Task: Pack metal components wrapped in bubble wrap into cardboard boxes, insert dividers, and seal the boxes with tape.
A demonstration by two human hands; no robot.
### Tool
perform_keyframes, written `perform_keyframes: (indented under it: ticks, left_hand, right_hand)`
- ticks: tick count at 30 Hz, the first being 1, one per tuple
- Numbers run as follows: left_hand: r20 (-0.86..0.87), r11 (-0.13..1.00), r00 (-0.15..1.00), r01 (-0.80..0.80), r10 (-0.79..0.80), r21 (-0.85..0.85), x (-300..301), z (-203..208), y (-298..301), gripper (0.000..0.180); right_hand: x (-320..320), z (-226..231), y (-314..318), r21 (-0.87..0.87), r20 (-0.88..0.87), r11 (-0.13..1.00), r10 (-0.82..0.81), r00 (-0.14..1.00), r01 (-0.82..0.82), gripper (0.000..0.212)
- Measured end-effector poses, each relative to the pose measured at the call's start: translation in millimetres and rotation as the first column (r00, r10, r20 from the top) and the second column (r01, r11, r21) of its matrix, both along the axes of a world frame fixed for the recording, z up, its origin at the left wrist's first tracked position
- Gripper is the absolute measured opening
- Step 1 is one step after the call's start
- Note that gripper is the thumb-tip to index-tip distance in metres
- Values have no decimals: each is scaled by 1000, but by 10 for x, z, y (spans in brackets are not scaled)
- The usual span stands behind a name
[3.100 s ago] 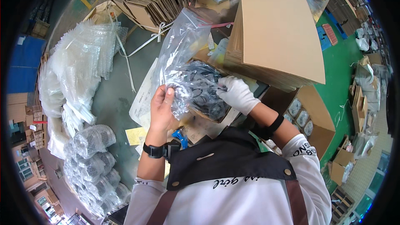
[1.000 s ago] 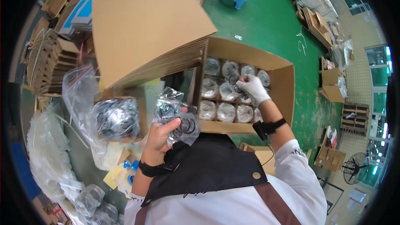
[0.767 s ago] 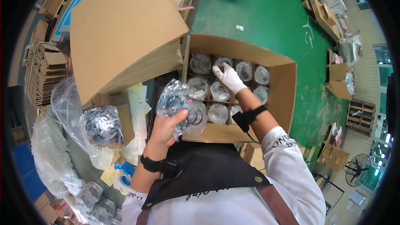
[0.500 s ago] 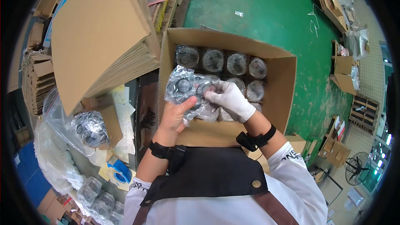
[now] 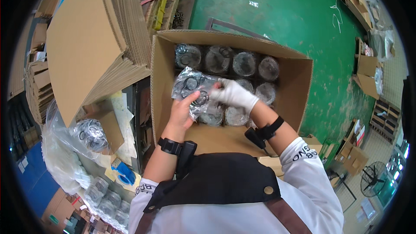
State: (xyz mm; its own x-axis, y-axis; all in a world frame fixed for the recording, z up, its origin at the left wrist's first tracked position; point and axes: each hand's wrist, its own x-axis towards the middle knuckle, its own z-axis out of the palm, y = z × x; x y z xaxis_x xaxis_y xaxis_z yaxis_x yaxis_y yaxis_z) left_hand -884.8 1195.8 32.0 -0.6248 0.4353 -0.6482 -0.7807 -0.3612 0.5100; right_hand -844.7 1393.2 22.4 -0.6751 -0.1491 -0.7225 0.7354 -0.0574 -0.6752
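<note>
In my bare left hand [image 5: 181, 115] is a small stack of clear plastic bags of black rings [image 5: 190, 83], with the thumb pressed on top. My right hand [image 5: 236, 94], in a white glove with bare fingertips, pinches at the bags' right edge; its fingertips are slightly blurred. Both hands are over an open cardboard box [image 5: 225, 141]. Inside the box stand rows of round items wrapped in clear plastic [image 5: 245, 63], partly hidden by my hands. Black rings [image 5: 224, 52] show on top of the second wrapped item in the back row.
A tall stack of flat cardboard [image 5: 86, 43] leans close at the box's left. On the left table are a small carton of bagged rings [image 5: 90, 133], a blue tape dispenser [image 5: 125, 174] and more wrapped items [image 5: 108, 201]. Green floor [image 5: 277, 13] lies beyond the box.
Black rings now show on the second back-row item, where none showed before. My right hand has shifted slightly at the bags. The view has moved a little.
</note>
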Motion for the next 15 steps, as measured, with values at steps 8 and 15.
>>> perform_keyframes:
  ticks: [8, 15]
  left_hand:
    - [277, 977, 960, -20, -40, 212, -49, -146, 192, 31]
    - [164, 984, 974, 139, -156, 114, -58, -188, 362, 27]
  right_hand:
    - [311, 113, 407, -164, 36, 931, -325, 945, 326, 25]
    - [330, -230, 633, -190, 246, 772, -561, 790, 607, 40]
